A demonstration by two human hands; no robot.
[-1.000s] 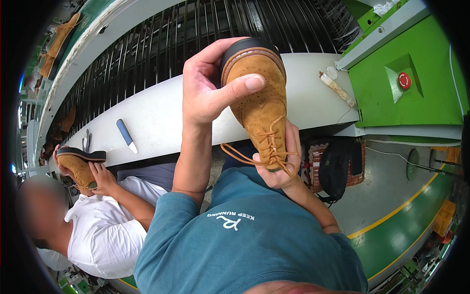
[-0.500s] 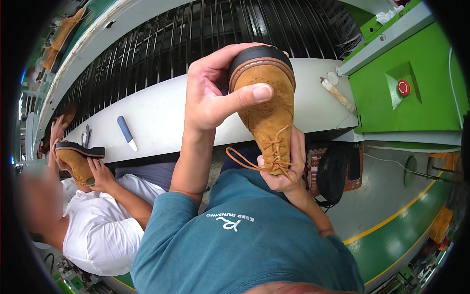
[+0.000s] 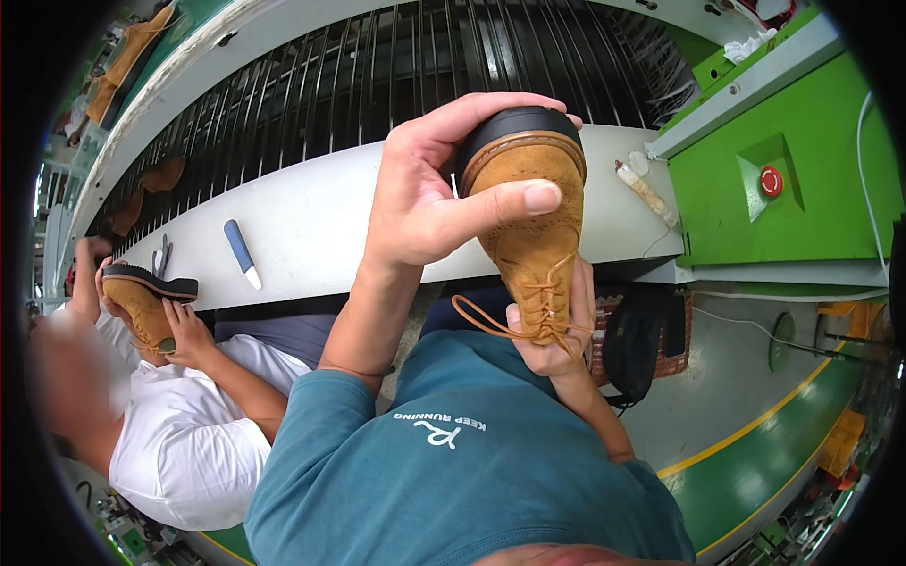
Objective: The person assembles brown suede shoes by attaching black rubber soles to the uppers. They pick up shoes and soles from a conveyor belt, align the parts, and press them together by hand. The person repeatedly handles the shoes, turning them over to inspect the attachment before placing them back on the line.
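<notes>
A tan suede lace-up shoe (image 3: 528, 222) with a black sole is held up in front of me, toe pointing away. My left hand (image 3: 429, 198) wraps round the toe end, fingers over the sole and thumb lying across the upper. At the ankle end, my right hand (image 3: 557, 349) grips the shoe from behind, partly hidden by it. Brown laces are threaded through the eyelets, and one loop hangs out to the left beside the right hand.
A white ledge (image 3: 311, 217) with a blue-handled knife (image 3: 242, 253) borders a dark roller conveyor (image 3: 377, 75). At left, a co-worker in white (image 3: 193, 453) holds a similar shoe (image 3: 142, 307). A green machine panel (image 3: 727, 217) with a red button stands right, near a white-wrapped stick (image 3: 646, 193).
The shoe and both my hands have shifted slightly right and down in the picture. My grip stays the same. More brown shoes show on the conveyor at the far left.
</notes>
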